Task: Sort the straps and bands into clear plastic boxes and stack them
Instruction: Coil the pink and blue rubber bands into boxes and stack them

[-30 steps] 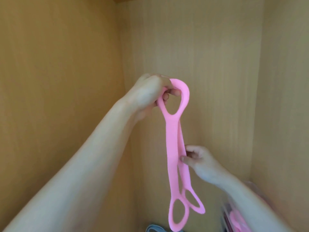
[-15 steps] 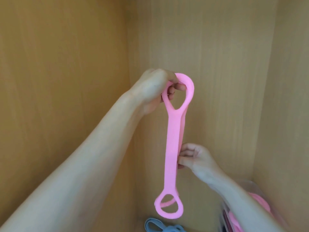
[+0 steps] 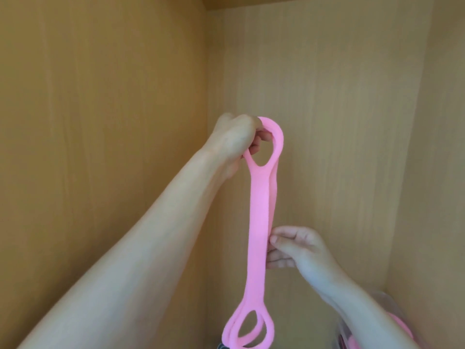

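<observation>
A long pink band [image 3: 259, 222] with loops at both ends hangs folded in front of a wooden cabinet corner. My left hand [image 3: 236, 139] grips its top loop, fingers curled through it. Lower down, my right hand [image 3: 294, 248] pinches the doubled middle of the band from the right side. The two bottom loops [image 3: 249, 328] hang together near the lower edge of the view. A clear plastic box [image 3: 392, 323] with more pink bands inside shows at the bottom right, mostly hidden behind my right forearm.
Wooden cabinet walls enclose the space on the left [image 3: 100, 147], back [image 3: 327, 96] and right [image 3: 442, 172]. A bit of a grey band [image 3: 222, 346] peeks in at the bottom edge below the pink loops.
The two strands of the pink band have been drawn together, and its bottom loops now hang aligned. The view shifted slightly; the grey band is almost out of sight.
</observation>
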`<action>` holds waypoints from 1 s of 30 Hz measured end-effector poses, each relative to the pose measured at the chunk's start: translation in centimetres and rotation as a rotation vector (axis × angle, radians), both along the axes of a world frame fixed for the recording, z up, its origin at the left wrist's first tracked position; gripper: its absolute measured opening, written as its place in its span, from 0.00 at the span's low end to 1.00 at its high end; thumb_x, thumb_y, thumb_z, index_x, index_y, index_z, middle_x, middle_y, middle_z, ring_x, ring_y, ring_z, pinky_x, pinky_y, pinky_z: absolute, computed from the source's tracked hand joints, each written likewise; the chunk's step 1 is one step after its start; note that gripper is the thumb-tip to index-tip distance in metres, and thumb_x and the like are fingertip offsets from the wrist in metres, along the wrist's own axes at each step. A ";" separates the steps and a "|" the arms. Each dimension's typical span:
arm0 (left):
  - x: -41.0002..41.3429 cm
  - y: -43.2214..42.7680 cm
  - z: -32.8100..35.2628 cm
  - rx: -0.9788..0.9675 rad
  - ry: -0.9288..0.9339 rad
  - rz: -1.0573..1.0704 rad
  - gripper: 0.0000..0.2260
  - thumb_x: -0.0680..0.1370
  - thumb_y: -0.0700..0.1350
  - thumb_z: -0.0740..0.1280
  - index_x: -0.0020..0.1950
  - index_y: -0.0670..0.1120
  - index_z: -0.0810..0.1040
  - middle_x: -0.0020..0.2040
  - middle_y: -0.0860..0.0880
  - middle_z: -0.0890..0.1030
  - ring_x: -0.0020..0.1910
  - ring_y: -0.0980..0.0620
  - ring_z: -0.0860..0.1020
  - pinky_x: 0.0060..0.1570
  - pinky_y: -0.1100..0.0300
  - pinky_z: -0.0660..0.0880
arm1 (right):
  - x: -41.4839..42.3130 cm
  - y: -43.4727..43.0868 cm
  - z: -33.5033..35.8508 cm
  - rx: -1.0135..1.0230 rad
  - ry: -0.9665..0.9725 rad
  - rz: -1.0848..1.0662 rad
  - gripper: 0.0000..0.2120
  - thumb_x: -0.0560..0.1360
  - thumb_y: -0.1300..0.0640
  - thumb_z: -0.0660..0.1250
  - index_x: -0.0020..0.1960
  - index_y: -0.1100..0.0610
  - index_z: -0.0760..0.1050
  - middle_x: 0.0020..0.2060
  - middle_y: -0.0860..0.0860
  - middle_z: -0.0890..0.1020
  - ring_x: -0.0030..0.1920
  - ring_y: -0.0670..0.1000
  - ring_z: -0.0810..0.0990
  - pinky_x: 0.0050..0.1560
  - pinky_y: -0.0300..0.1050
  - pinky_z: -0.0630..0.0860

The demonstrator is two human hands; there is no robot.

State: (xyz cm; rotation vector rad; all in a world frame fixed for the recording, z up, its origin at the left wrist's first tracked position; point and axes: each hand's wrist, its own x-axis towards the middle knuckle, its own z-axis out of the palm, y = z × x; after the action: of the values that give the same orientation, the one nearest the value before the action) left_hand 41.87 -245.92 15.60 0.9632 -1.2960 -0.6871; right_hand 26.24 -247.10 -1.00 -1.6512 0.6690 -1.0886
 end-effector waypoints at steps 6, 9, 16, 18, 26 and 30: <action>0.3 -0.4 -0.1 0.018 0.013 0.057 0.12 0.76 0.35 0.61 0.51 0.34 0.83 0.39 0.43 0.82 0.36 0.47 0.72 0.41 0.56 0.71 | 0.5 1.0 0.5 -0.079 0.065 -0.050 0.05 0.77 0.58 0.72 0.44 0.56 0.85 0.41 0.56 0.87 0.42 0.56 0.87 0.43 0.44 0.82; 0.2 -0.5 -0.1 0.031 -0.023 0.080 0.12 0.75 0.36 0.61 0.54 0.36 0.81 0.37 0.48 0.83 0.33 0.50 0.70 0.39 0.58 0.70 | 1.0 1.0 0.0 -0.078 0.069 -0.148 0.06 0.76 0.63 0.73 0.41 0.55 0.84 0.38 0.56 0.87 0.40 0.58 0.87 0.43 0.48 0.83; -0.5 0.5 0.6 -0.052 -0.358 0.134 0.11 0.74 0.35 0.62 0.48 0.38 0.85 0.42 0.50 0.84 0.36 0.57 0.74 0.39 0.60 0.68 | 1.5 1.2 -0.7 -0.099 0.147 -0.217 0.06 0.77 0.61 0.72 0.42 0.53 0.84 0.36 0.52 0.86 0.39 0.51 0.86 0.43 0.44 0.80; -0.7 0.5 0.8 -0.062 -0.366 0.134 0.11 0.74 0.34 0.62 0.48 0.38 0.85 0.42 0.50 0.84 0.37 0.56 0.74 0.40 0.59 0.68 | 1.4 1.3 -0.7 -0.099 0.127 -0.190 0.05 0.77 0.60 0.73 0.42 0.53 0.83 0.38 0.52 0.86 0.40 0.50 0.86 0.43 0.41 0.80; 0.1 0.1 0.7 -0.035 -0.372 0.109 0.12 0.74 0.35 0.63 0.47 0.42 0.86 0.39 0.50 0.84 0.38 0.53 0.75 0.43 0.58 0.70 | 1.4 1.3 -0.9 -0.114 0.095 -0.135 0.11 0.76 0.62 0.73 0.42 0.46 0.84 0.40 0.51 0.87 0.43 0.51 0.86 0.45 0.42 0.81; 1.1 -0.2 0.4 -0.012 -0.265 0.059 0.11 0.75 0.33 0.61 0.48 0.36 0.84 0.38 0.45 0.82 0.36 0.51 0.70 0.41 0.57 0.67 | 0.9 0.9 -0.5 -0.043 0.058 -0.087 0.07 0.73 0.65 0.76 0.40 0.55 0.84 0.41 0.55 0.87 0.43 0.54 0.86 0.47 0.47 0.83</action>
State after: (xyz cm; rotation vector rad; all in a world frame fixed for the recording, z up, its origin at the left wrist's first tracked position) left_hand 42.92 -246.10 16.05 1.1059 -1.4943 -0.5178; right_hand 27.15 -246.21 -1.47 -1.7091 0.7661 -1.1268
